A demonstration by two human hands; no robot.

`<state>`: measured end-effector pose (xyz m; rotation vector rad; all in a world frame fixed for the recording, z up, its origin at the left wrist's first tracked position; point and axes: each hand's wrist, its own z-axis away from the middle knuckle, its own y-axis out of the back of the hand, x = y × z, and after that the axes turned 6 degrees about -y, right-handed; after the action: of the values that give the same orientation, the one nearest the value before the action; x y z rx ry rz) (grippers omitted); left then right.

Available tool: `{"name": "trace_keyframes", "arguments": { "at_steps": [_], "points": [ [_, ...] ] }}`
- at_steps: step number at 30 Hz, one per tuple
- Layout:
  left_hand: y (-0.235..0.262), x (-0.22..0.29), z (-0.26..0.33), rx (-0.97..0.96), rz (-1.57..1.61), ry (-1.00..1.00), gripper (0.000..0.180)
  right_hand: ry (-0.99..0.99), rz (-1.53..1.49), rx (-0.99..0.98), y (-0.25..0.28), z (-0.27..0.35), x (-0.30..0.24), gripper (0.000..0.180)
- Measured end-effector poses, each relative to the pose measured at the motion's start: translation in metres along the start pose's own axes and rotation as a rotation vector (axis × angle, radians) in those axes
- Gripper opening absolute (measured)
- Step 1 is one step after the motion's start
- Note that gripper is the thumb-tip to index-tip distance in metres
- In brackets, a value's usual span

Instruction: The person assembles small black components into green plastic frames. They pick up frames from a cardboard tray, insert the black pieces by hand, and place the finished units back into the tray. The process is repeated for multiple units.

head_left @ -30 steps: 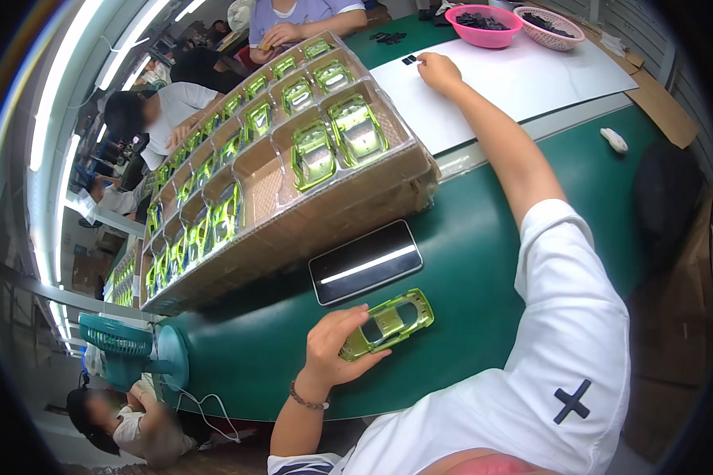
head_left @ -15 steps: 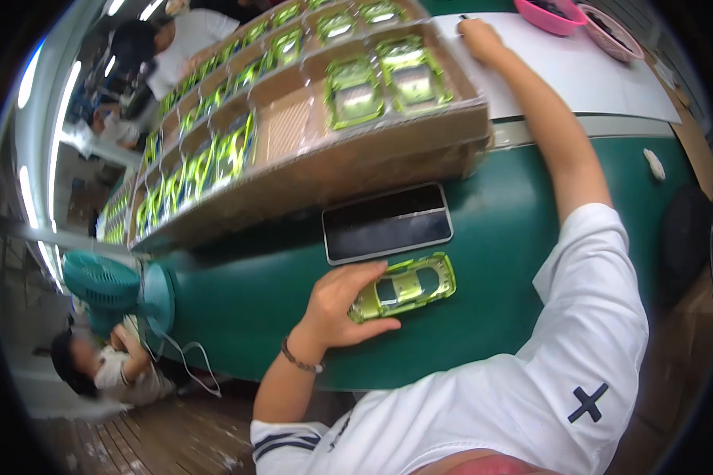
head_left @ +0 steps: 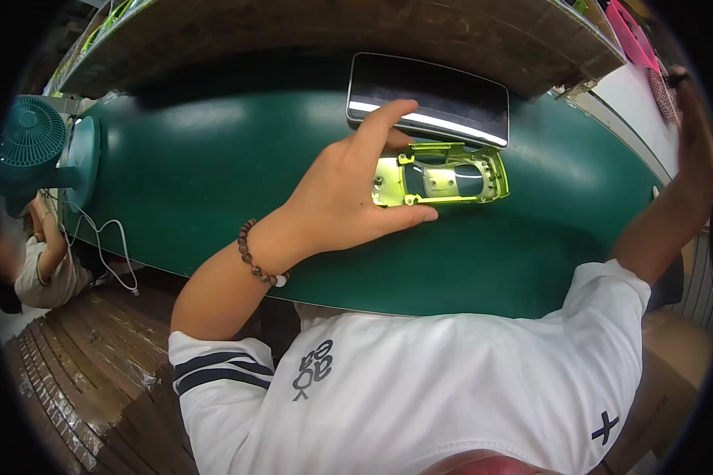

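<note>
Lime-green and see-through, a toy car body shell is turned so its hollow inside faces up, above the green table. My left hand grips its left end, with the thumb along the near side and fingers at the far side. The index finger reaches out over the black phone-like slab just beyond. At the far right my right hand is raised and blurred, its fingers drawn together on a small black piece whose kind I cannot make out.
A large cardboard box spans the back of the green table. A pink bowl and a woven basket are at the back right. On the left are a teal fan, its white cord and a seated person.
The view has tilted down toward the table, so the box's contents have mostly left view. The shell has been turned over in my left hand. My right hand has come away from the white surface.
</note>
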<state>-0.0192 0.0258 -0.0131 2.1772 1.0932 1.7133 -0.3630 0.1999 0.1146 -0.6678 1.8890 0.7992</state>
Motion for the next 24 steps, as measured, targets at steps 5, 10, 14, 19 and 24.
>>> {"name": "trace_keyframes", "arguments": {
  "at_steps": [5, 10, 14, 19, 24],
  "points": [
    [0.0, -0.002, 0.003, 0.03, 0.009, 0.06, 0.093, -0.385, -0.177, -0.552, -0.158, 0.06, 0.03, 0.023],
    [-0.001, -0.007, 0.002, 0.042, 0.014, 0.046, 0.092, -0.5, -0.099, -0.558, -0.174, 0.064, 0.037, 0.017],
    [0.0, -0.006, 0.003, 0.048, 0.006, 0.051, 0.092, -0.488, -0.042, -0.548, -0.181, 0.068, 0.04, 0.015],
    [-0.002, -0.008, 0.004, 0.052, -0.014, 0.028, 0.092, -0.429, 0.126, -0.564, -0.183, 0.069, 0.036, 0.014],
    [-0.001, -0.006, 0.002, 0.038, 0.001, 0.027, 0.091, -0.428, 0.03, -0.575, -0.177, 0.07, 0.032, 0.012]
  ]
}}
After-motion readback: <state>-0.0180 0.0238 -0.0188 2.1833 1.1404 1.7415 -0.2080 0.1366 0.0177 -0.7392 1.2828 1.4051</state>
